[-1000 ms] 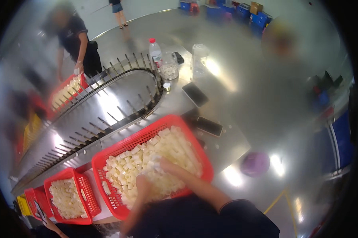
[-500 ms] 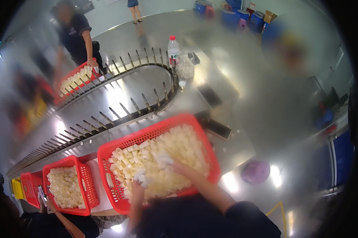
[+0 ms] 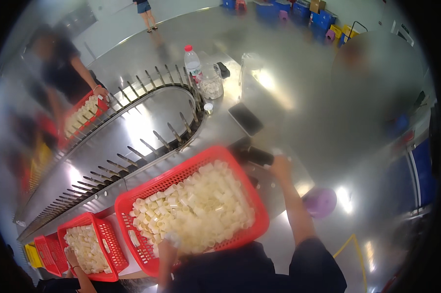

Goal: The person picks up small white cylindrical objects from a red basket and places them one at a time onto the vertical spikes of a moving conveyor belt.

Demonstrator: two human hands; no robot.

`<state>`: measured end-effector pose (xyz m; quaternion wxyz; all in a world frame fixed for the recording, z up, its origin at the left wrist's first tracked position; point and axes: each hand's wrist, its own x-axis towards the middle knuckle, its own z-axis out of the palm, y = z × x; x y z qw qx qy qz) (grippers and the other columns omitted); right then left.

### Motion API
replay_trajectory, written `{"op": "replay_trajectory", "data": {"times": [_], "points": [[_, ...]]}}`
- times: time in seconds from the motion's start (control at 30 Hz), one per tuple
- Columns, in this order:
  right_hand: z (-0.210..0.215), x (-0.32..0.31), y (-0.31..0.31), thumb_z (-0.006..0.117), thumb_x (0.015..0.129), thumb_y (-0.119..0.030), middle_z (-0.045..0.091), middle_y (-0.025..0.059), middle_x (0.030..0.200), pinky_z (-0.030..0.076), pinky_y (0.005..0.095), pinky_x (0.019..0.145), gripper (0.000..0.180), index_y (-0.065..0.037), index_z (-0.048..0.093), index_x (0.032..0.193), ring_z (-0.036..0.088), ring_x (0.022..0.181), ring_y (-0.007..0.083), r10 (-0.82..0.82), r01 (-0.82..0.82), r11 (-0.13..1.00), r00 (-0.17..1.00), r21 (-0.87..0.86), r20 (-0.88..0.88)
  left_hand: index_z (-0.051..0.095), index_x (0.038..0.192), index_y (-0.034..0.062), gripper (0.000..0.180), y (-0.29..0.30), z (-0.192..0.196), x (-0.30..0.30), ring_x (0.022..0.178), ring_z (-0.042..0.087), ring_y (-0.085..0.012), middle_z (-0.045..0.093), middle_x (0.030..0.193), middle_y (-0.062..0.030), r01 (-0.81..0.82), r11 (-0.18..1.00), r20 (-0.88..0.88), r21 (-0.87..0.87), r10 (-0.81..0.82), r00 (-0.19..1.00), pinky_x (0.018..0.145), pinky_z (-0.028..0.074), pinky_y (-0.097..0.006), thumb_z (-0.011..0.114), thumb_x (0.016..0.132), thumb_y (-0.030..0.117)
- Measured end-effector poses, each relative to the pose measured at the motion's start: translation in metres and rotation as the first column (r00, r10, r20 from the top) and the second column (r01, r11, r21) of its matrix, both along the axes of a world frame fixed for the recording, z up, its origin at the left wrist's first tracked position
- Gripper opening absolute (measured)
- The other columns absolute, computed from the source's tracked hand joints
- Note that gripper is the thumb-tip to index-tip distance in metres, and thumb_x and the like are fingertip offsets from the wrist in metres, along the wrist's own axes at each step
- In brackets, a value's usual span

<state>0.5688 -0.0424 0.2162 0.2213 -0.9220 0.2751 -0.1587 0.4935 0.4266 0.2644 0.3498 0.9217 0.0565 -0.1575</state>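
A large red plastic basket (image 3: 126, 199) in front of me holds many short, pale, cream-white tube pieces (image 3: 201, 200). At its near edge is my left hand (image 3: 168, 250), with white coverings on the fingertips. Those fingers are blurred against the pieces, so their grip cannot be made out. To the right of the basket, my right arm stretches over the metal table. There my right hand (image 3: 280, 168) closes on the right end of a dark phone (image 3: 258, 156); the fingertips are blurred.
A looped rail with upright metal pins (image 3: 169, 133) runs beyond the basket. Near its end stand a red-capped bottle (image 3: 192, 62), a clear jar (image 3: 211, 84) and another phone (image 3: 246, 118). On the left, a co-worker's hand (image 3: 72, 256) reaches into a smaller red basket (image 3: 114, 249).
My right hand has left the pieces in the basket and moved right to the phone. My left hand has shifted down toward the near edge. The co-worker's hand is now at the smaller basket.
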Motion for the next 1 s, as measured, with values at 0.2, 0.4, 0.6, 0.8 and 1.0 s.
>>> {"op": "replay_trajectory", "data": {"times": [0.2,0.4,0.6,0.8,1.0], "points": [[-0.093,0.055,-0.031,0.07,0.055,-0.022,0.053,0.0164,0.107,0.037,0.0381,0.088,0.06,-0.004,0.05,0.11,0.045,0.107,0.0309,0.194,-0.26,0.965,0.79,-0.031,-0.582,0.056,0.098,0.0006,0.034,-0.015,0.001,0.022,0.071,0.059,-0.0178,0.063,0.079,-0.0108,0.045,0.998,0.065,-0.047,-0.042,0.997,0.065,0.046,-0.029,0.065,0.069,0.014],[-0.105,0.042,-0.03,0.074,0.046,-0.028,0.053,0.0176,0.102,0.039,0.0383,0.086,0.079,-0.004,0.046,0.116,0.049,0.1,0.0316,0.241,-0.361,0.923,0.809,-0.13,-0.536,0.056,0.099,0.0008,0.036,-0.033,-0.011,0.02,0.07,0.059,-0.0192,0.063,0.077,-0.0113,-0.013,0.997,-0.069,0.081,0.019,0.997,0.065,0.046,-0.029,0.066,0.068,0.015],[-0.044,0.005,-0.006,0.077,0.041,-0.022,0.051,0.0205,0.104,0.04,0.0401,0.084,0.092,-0.003,0.038,0.122,0.049,0.096,0.0347,0.097,-0.13,0.988,0.946,-0.088,-0.31,0.057,0.099,0.0008,0.035,-0.033,-0.015,0.017,0.069,0.059,-0.02,0.063,0.077,-0.0113,0.077,0.996,-0.016,0.034,-0.076,0.997,0.064,0.046,-0.03,0.065,0.068,0.015],[0.063,-0.07,0.033,0.078,0.047,-0.024,0.05,0.0176,0.106,0.046,0.0397,0.08,0.091,-0.001,0.033,0.122,0.053,0.094,0.0301,-0.254,-0.168,0.492,0.911,0.854,0.326,0.056,0.099,0.0007,0.032,-0.014,-0.024,0.011,0.068,0.058,-0.0162,0.062,0.079,-0.0107,-0.008,1.0,-0.019,-0.029,0.007,1.0,0.061,0.046,-0.028,0.063,0.069,0.01],[0.147,-0.089,0.079,0.08,0.046,-0.039,0.048,0.023,0.108,0.048,0.0407,0.08,0.103,0.004,0.027,0.124,0.052,0.096,0.0325,-0.331,-0.771,-0.462,0.608,0.437,0.722,0.053,0.103,0.0014,0.031,-0.013,-0.034,0.015,0.072,0.056,-0.0102,0.06,0.085,-0.0054,-0.084,0.925,-0.016,-0.369,0.084,0.996,0.063,0.045,-0.023,0.059,0.073,0.003]]}}
